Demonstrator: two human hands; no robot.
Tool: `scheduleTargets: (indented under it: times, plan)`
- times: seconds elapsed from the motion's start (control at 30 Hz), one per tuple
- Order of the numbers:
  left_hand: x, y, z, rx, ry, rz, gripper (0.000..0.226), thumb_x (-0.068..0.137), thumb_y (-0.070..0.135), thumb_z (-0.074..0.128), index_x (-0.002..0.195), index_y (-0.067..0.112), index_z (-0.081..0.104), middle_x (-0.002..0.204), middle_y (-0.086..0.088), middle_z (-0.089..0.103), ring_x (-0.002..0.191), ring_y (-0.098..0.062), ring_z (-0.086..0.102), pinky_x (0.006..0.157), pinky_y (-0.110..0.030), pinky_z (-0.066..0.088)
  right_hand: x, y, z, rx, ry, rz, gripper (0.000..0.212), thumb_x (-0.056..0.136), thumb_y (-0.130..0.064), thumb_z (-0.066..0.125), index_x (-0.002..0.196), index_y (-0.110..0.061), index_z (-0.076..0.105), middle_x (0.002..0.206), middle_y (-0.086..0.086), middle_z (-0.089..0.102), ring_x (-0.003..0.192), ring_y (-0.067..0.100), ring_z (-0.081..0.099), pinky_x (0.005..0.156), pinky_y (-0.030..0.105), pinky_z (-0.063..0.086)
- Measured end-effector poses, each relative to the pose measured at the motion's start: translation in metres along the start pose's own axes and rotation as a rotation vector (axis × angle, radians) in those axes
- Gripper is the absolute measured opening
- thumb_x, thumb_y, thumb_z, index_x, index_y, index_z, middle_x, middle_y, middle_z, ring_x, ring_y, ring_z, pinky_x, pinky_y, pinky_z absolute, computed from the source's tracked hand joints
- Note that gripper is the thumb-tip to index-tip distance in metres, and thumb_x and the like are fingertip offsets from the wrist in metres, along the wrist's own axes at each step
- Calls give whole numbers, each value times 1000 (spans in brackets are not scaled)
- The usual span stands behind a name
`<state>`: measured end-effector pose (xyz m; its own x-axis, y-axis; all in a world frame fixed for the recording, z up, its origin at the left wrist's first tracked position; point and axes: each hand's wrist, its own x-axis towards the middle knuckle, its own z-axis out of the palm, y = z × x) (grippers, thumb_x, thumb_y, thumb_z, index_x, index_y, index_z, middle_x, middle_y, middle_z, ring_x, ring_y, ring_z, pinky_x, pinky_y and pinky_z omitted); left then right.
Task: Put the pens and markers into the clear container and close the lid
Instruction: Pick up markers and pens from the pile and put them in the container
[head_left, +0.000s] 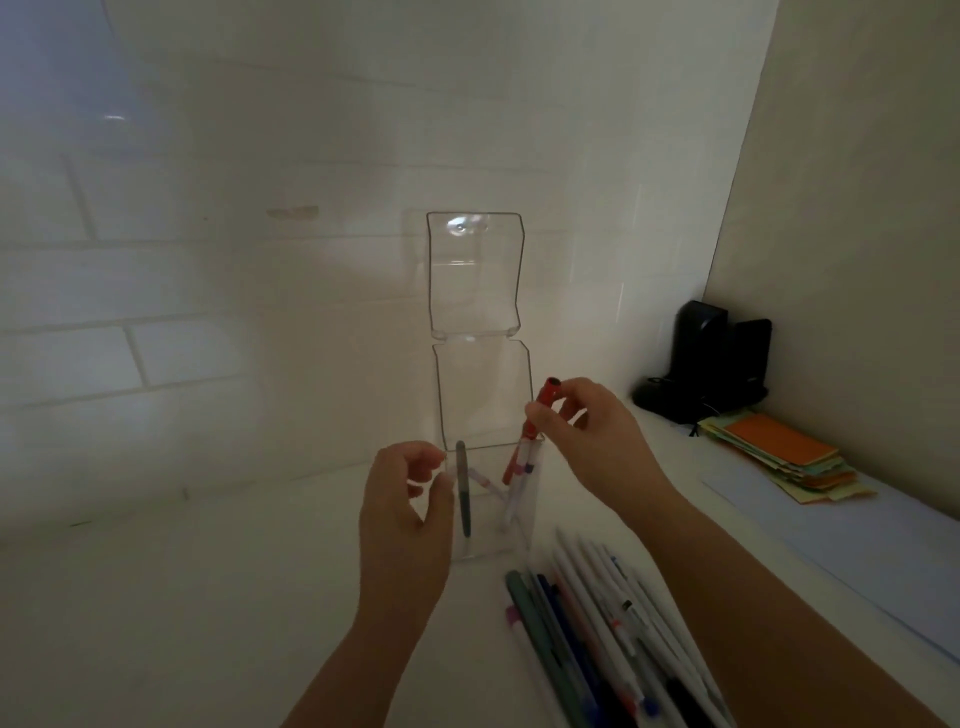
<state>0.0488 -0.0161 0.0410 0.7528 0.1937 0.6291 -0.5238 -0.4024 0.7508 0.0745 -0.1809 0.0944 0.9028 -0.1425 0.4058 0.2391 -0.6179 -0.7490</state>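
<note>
A tall clear container (485, 395) stands on the white counter, its hinged lid (474, 270) swung up against the tiled wall. Inside lean a dark grey pen (462, 488) and a couple of white pens (511, 499). My right hand (587, 436) pinches the top of a red marker (527, 436), whose lower end is inside the container at its right side. My left hand (408, 512) curls around the container's left front wall, fingers apart. A pile of several pens and markers (597, 629) lies on the counter just in front, to the right.
A stack of orange, green and yellow paper notes (779, 457) sits on a white sheet (857, 545) at the right. A black device (711, 358) stands in the back right corner. The tiled wall is close behind the container.
</note>
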Motion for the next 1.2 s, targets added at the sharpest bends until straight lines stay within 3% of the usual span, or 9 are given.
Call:
scheduleTargets:
  times: [0.13, 0.27, 0.33, 0.47, 0.6, 0.7, 0.93, 1.07, 1.2]
  plan:
    - [-37, -5, 10, 15, -221, -120, 21, 83, 7, 55, 85, 28, 50, 87, 9, 55, 80, -8, 52, 68, -17, 40, -7, 1, -10, -32, 24, -91, 22, 89, -30, 53, 108, -20, 59, 81, -12, 52, 67, 2, 48, 58, 12, 36]
    - [-57, -3, 21, 27, -347, -155, 30, 85, 14, 55, 81, 41, 43, 89, 16, 51, 82, -4, 50, 68, -16, 44, 2, -5, -6, -80, 29, -107, 20, 89, -26, 54, 105, -16, 62, 73, -14, 51, 64, 1, 47, 59, 11, 36]
    - [-62, -4, 25, 39, -396, -161, 28, 86, 19, 54, 82, 43, 41, 89, 19, 47, 84, -3, 50, 72, -18, 47, 8, -11, 0, -97, 7, -129, 21, 89, -21, 54, 107, -15, 61, 77, -8, 55, 61, 0, 47, 58, 9, 35]
    - [-68, -12, 28, 153, -509, -129, 25, 86, 21, 53, 83, 40, 38, 94, 19, 40, 89, -2, 45, 69, -4, 36, 17, -18, 11, -202, -137, -99, 24, 90, -23, 51, 110, -14, 60, 94, 5, 64, 70, 15, 56, 56, 12, 38]
    - [-68, -17, 29, 198, -542, -153, 15, 85, 25, 53, 89, 31, 40, 100, 9, 43, 93, -8, 46, 77, -11, 35, 18, -25, 12, -245, -122, -144, 20, 91, -22, 48, 105, -18, 62, 91, 2, 68, 70, 17, 62, 65, 27, 50]
    - [-70, -17, 31, 256, -571, -132, 15, 84, 31, 54, 91, 32, 41, 103, 9, 46, 94, -7, 45, 83, -17, 38, 19, -30, 16, -333, -114, -174, 28, 90, -13, 44, 114, -20, 55, 89, 3, 64, 63, 15, 55, 71, 35, 54]
    - [-75, -16, 33, 365, -633, -151, 45, 71, 61, 57, 102, 33, 38, 102, 12, 38, 96, -9, 42, 81, -19, 35, -3, -14, -11, -268, -80, -141, 21, 91, -14, 46, 101, -20, 64, 79, -10, 55, 57, -1, 46, 54, 12, 38]
    - [-74, -13, 33, 214, -662, -263, 63, 75, 39, 65, 126, 26, 30, 126, 5, 37, 106, -8, 48, 90, -18, 41, -49, 20, -30, -408, -292, -47, 14, 88, -27, 52, 98, -25, 63, 76, -13, 54, 63, -4, 48, 58, 9, 35]
    - [-68, -9, 34, 232, -681, -331, 74, 74, 30, 67, 132, 22, 22, 131, 1, 33, 99, -6, 47, 84, -15, 37, -90, 32, -28, -512, -461, 96, 23, 87, -32, 53, 108, -24, 62, 86, -9, 52, 74, 4, 52, 66, 14, 35]
